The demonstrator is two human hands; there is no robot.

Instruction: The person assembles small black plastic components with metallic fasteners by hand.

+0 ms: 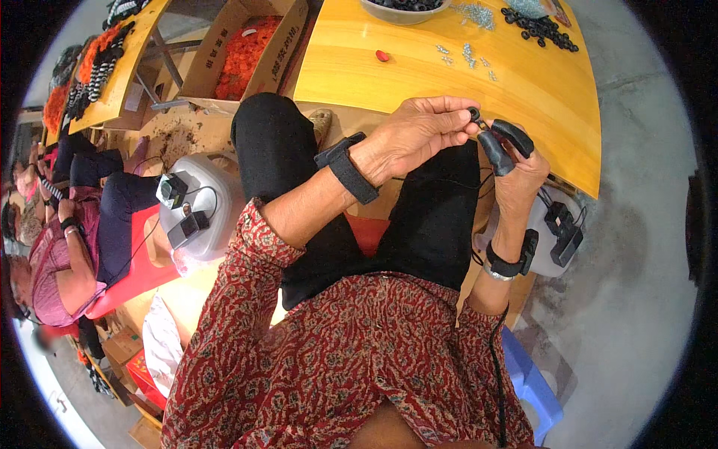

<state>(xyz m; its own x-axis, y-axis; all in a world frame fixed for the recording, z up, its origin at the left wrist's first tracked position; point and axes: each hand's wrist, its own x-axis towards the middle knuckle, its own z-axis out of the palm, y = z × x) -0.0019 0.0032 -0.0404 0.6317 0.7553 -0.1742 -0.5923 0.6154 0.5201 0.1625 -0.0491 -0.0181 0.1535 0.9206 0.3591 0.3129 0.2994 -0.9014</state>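
Note:
Above the near edge of the yellow table, my left hand pinches a small round black part between thumb and fingertips. My right hand is closed close beside it, its tips nearly meeting the left fingertips. Black, rounded pieces cover or lie against the right thumb and finger; whether they are sleeves or a tool's grips I cannot tell. A tiny metallic bit shows between the hands. What the right fingers grip is too small to name. Black straps circle both wrists.
On the table are a bowl of black parts, loose black rings, small silvery pieces and a red bit. A cardboard box of orange material stands left. Plastic stools carry small black devices. Another person sits at left.

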